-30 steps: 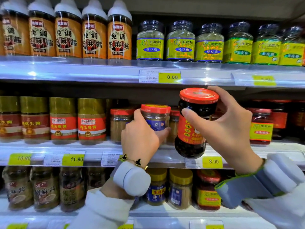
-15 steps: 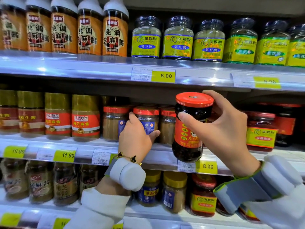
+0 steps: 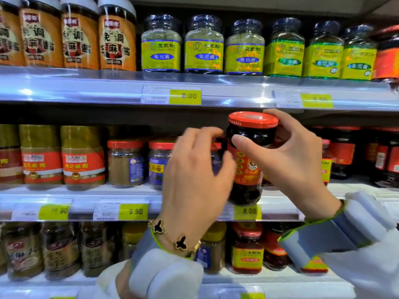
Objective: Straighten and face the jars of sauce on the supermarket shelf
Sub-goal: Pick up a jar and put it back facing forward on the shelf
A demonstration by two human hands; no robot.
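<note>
Red-lidded dark glass sauce jar (image 3: pixel 248 160) sits gripped by the right hand (image 3: pixel 289 167); left hand (image 3: pixel 194 180), fingers curled and blurred, grip unclear, should turn its label forward slowly.

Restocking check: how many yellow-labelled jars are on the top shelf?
6, in one row right of the orange bottles: three blue-banded, then three green-banded. Any behind are hidden.

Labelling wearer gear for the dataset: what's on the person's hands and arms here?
Both hands are bare. The left hand has a gold chain bracelet with black clover charms at the wrist. Each forearm carries a grey, green-edged strap holding a white block, over white sleeves.
</note>
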